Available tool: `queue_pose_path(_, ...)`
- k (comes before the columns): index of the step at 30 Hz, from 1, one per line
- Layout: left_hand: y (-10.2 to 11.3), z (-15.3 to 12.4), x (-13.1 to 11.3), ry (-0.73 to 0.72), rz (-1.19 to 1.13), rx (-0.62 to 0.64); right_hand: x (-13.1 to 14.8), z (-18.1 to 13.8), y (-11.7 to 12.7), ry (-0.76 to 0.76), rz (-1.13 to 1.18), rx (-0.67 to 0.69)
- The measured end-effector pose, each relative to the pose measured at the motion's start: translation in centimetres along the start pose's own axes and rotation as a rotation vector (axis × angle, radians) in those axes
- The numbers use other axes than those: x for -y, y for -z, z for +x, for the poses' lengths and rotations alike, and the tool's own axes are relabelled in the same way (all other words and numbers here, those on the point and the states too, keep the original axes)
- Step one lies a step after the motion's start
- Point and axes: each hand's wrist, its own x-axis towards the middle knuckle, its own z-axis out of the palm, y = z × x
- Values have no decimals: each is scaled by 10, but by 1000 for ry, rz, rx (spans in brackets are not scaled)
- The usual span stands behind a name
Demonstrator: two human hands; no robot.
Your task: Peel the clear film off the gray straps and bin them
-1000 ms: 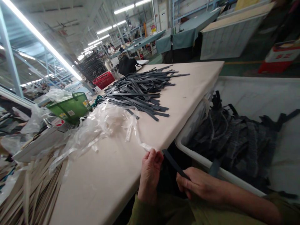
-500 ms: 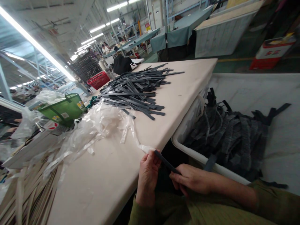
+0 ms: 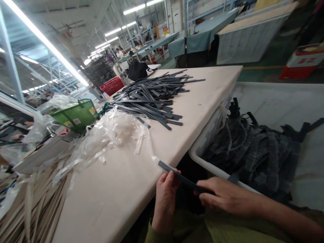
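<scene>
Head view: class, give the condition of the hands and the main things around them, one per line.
Left hand: closed, pinching
Right hand: closed, gripping
Dark grey flat strip: held in both hands
Translucent white plastic ribbons: crumpled, heaped
Dark grey strip pile: loose, tangled
White plastic bin: open-topped, partly filled
Beige flat strips: lying loose

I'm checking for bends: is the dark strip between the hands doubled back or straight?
Nearly straight: the dark strip runs from left hand to right hand without doubling; beyond, cannot tell.

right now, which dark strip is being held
The strip pinched by left hand and right hand, one end poking past the left; no hand touches the piled strips.
</scene>
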Motion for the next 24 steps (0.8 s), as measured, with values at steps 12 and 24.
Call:
queue_pose_path(12,-14,-17,30,25,37,140,7,-6,2,3,-209,-150)
queue_pose_path(24,-15,-29,70,120,96,243,-20,-24,-9,-110,-201,-217)
